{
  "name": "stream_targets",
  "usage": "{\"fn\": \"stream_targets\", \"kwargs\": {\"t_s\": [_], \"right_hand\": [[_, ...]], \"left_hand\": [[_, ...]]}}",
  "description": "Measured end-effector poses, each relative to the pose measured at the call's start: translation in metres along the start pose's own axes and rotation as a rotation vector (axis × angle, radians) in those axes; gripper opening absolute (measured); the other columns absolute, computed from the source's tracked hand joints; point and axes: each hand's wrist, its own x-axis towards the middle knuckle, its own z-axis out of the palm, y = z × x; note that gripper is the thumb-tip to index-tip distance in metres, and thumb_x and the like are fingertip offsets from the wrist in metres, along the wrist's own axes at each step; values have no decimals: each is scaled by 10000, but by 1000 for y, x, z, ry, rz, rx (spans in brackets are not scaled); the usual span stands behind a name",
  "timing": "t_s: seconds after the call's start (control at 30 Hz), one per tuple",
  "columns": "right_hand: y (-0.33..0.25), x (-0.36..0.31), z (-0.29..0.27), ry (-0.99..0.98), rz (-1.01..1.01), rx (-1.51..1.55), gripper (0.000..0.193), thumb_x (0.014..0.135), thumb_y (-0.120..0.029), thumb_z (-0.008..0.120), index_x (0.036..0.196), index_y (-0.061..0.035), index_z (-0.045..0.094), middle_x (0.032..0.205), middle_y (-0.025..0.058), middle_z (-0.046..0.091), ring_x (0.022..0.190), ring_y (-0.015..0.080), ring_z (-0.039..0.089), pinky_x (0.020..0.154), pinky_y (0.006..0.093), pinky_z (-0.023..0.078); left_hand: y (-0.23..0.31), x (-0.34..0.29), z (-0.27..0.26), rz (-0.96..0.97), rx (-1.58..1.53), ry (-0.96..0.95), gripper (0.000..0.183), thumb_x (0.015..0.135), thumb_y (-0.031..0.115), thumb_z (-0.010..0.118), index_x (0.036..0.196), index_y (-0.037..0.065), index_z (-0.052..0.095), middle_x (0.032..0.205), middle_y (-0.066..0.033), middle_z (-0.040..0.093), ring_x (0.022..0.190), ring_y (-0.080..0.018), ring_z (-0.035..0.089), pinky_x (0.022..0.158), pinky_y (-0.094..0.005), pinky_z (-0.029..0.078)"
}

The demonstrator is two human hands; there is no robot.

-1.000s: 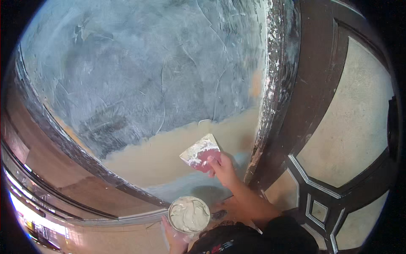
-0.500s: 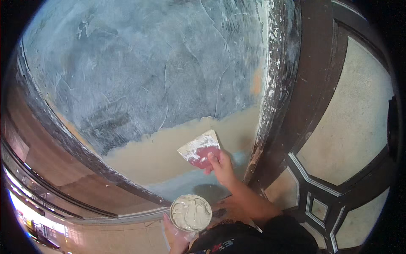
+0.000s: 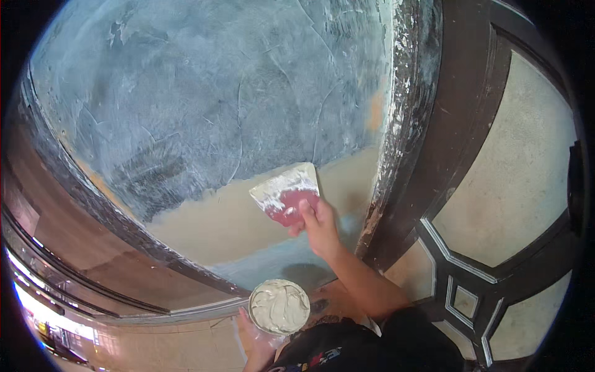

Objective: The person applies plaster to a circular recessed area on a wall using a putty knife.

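Note:
My right hand (image 3: 319,226) is closed round the red grip of a putty spreader (image 3: 288,189), its wide blade smeared with white paste. The blade's top edge lies over the border where the blue-grey coat of the wall (image 3: 204,105) meets a beige bare band (image 3: 211,226); whether it touches the surface I cannot tell. Low in front of me, a round tub of creamy off-white putty (image 3: 279,307) rests in my left hand (image 3: 255,341). Fingers of that hand wrap the tub's left side and underside, partly hidden.
A dark, paint-spattered wooden frame (image 3: 401,118) borders the wall on the right, with another worn strip (image 3: 114,214) at the left. Further right stands dark panelling (image 3: 458,118) with pale inset panels. Tiled floor (image 3: 180,344) lies at the lower left.
My right hand has moved the spreader up and slightly left, up to the lower edge of the grey coat. The tub in my left hand has risen slightly.

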Motion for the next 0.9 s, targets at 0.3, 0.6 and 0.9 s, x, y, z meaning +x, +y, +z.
{"fn": "stream_targets", "kwargs": {"t_s": [0.3, 0.6, 0.9], "right_hand": [[34, -36, -24, 30, 174, 54, 318, 1025, -295, 496, 1138, -4, 553, 887, 46, 637, 602, 129, 609, 528, 272, 507], [43, -21, -23, 63, 125, 34, 280, 1028, -270, 493, 1164, -30, 541, 954, 57, 667, 699, 130, 628, 525, 260, 503], [15, -1, -9, 41, 59, 0, 309, 1027, -285, 490, 1114, 3, 560, 898, 68, 653, 645, 138, 616, 512, 276, 494]], "left_hand": [[-6, 3, 3, 130, 366, 28, 887, 885, 745, 320, 1502, 108, 319, 1526, -155, 353, 1356, -385, 397, 1121, -555, 311], [-3, 4, -3, 71, 337, -2, 904, 878, 764, 313, 1498, 107, 325, 1525, -152, 358, 1362, -382, 391, 1125, -554, 304], [-8, -8, 10, 80, 332, 83, 833, 920, 710, 317, 1482, 97, 349, 1504, -154, 386, 1341, -379, 421, 1098, -560, 339]]}}
